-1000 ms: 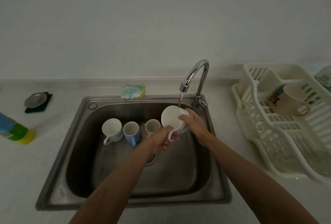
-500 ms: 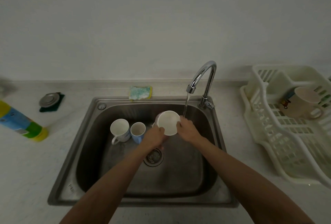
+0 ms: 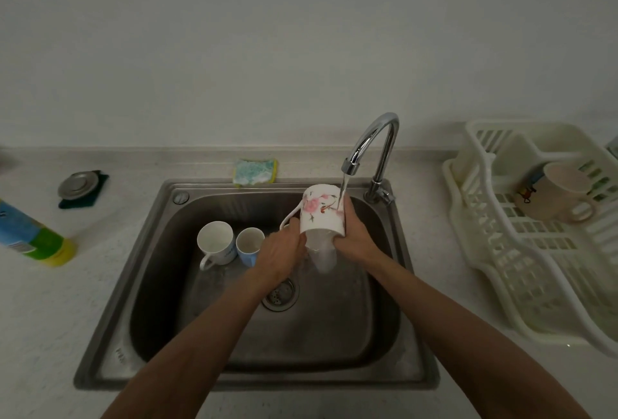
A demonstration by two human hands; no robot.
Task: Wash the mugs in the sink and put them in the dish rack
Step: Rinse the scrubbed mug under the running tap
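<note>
The floral mug [image 3: 319, 214] is held directly under the tap [image 3: 374, 147], mouth tipped downward, with water spilling from it. The grip of the right hand [image 3: 354, 234] is wrapped round the wall; that of the left hand [image 3: 282, 251] is closed at the rim beside the handle. Wet glazed ceramic is judged stiff, slippery and breakable, so the handle is judged the surest hold. A white mug [image 3: 215, 243] and a blue mug [image 3: 249, 244] are seen left of the tap; the dish rack [image 3: 501, 251] is seen to its right.

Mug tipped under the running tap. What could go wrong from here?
The wet floral mug could slip from the left hand and right hand and chip on the steel sink. Falling, it might strike the white mug or blue mug. Water from the tap hits its side and may splash.
</note>
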